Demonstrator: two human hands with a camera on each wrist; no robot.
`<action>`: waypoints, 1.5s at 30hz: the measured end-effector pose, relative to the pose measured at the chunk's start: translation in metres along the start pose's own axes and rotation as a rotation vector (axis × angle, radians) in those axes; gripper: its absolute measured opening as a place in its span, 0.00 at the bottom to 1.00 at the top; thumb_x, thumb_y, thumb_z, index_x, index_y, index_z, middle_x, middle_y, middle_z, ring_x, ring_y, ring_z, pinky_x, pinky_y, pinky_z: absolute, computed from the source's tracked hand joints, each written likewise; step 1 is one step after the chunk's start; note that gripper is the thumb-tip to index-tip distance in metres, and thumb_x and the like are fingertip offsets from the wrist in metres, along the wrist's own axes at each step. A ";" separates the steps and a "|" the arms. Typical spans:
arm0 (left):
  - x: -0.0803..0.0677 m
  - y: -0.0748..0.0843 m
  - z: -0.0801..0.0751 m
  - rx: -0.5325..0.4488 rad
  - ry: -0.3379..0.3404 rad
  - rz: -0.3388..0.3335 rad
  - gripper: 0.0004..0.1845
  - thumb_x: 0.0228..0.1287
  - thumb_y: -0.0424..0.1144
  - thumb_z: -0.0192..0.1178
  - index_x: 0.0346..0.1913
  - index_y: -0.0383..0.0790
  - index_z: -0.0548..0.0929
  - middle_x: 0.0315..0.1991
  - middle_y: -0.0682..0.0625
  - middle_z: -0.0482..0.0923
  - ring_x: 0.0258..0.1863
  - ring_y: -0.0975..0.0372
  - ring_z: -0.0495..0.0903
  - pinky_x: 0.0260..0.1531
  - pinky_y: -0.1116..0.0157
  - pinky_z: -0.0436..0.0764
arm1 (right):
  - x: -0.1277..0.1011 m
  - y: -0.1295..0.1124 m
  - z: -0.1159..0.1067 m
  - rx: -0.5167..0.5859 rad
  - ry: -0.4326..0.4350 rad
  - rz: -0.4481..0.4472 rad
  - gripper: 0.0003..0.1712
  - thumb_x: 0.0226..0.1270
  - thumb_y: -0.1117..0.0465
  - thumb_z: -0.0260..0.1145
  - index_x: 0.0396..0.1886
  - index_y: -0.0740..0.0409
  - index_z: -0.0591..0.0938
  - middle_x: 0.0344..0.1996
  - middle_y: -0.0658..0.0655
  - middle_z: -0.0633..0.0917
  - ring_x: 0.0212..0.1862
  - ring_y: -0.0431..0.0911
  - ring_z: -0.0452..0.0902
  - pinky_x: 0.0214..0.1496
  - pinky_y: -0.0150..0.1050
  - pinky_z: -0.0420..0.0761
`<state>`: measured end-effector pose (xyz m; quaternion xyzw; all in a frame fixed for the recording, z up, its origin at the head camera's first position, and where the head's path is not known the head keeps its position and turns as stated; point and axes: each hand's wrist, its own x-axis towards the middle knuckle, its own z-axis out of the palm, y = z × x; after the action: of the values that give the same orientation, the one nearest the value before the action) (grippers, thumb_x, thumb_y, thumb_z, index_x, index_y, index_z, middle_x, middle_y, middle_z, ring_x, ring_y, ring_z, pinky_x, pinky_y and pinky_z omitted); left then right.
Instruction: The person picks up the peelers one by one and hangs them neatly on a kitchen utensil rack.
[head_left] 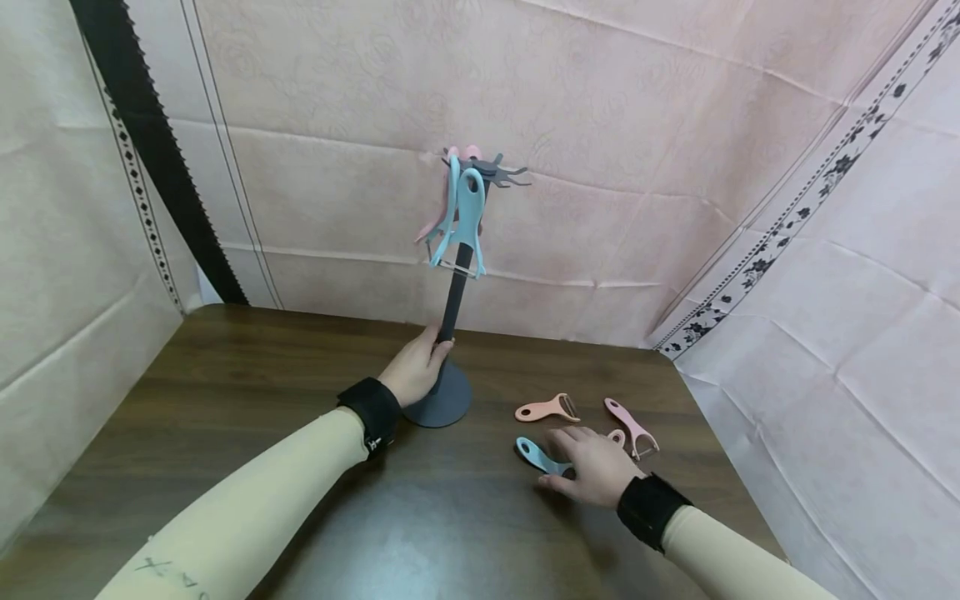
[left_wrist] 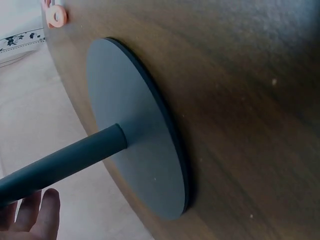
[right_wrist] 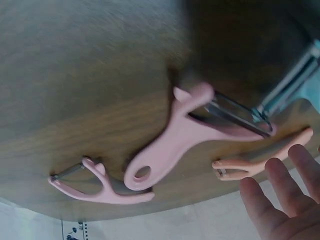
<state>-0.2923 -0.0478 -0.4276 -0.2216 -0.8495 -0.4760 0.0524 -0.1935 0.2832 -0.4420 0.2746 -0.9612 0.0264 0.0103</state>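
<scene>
A left hand grips the dark pole of a peeler stand near the table's far edge. Toward the right edge, the right hand lies flat, fingers relaxed, over a blue peeler among three pink peelers.

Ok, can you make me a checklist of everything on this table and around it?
Surface: dark brown wooden table.
Job's things: grey metal hanging stand with blue and pink peelers hooked on top; blue peeler on table.
Clutter: three loose pink peelers beside it.
Hands: left hand grips the stand's pole; right hand rests over the blue peeler, fingers straight.
Cables: nothing seen.
Surroundings: pink cloth backdrop.
</scene>
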 end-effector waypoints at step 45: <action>0.007 -0.005 0.029 0.132 0.070 -0.087 0.12 0.77 0.38 0.45 0.55 0.36 0.65 0.42 0.43 0.79 0.40 0.56 0.81 0.38 0.57 0.79 | -0.003 -0.025 0.018 -0.269 0.174 -0.158 0.14 0.49 0.68 0.70 0.17 0.54 0.72 0.13 0.46 0.74 0.18 0.45 0.71 0.24 0.41 0.70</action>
<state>-0.2974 -0.0235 -0.4453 -0.1635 -0.8856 -0.4281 0.0759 -0.1775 0.2623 -0.4588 0.3422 -0.9269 -0.0797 0.1320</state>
